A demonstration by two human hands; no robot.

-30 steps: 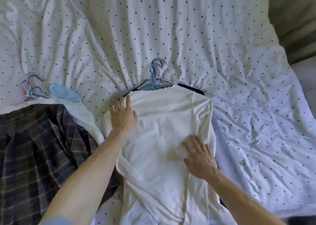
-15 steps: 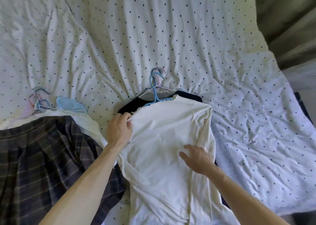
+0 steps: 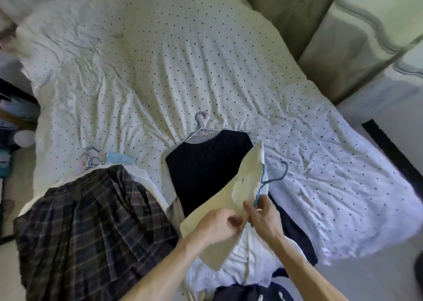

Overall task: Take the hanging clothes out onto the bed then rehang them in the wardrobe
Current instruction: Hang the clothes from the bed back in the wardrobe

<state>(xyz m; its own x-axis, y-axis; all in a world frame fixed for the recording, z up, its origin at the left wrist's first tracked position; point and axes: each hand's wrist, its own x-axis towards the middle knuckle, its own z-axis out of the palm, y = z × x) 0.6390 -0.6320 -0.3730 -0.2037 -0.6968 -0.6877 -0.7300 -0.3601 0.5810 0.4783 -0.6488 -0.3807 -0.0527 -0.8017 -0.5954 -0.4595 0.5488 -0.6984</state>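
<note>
Occluded, cropped and unreadable regions on the bed (image 3: 183,60).
Lower part of dark sweater (image 3: 206,170) covered by cream top (image 3: 231,186); blue hanger (image 3: 273,178) mostly buried inside that top, only hook and neck exposed; fingertips of left hand (image 3: 217,226) curled out of sight in the fabric; plaid garment (image 3: 87,220) cropped at bottom edge; clutter (image 3: 16,117) at left edge too blurred to identify.

- We can read no words, brands, numbers or signs anywhere.
- The bed cover (image 3: 183,60) carries only small dark dots, and the checked garment (image 3: 87,227) only a woven pattern; neither bears lettering.
</note>
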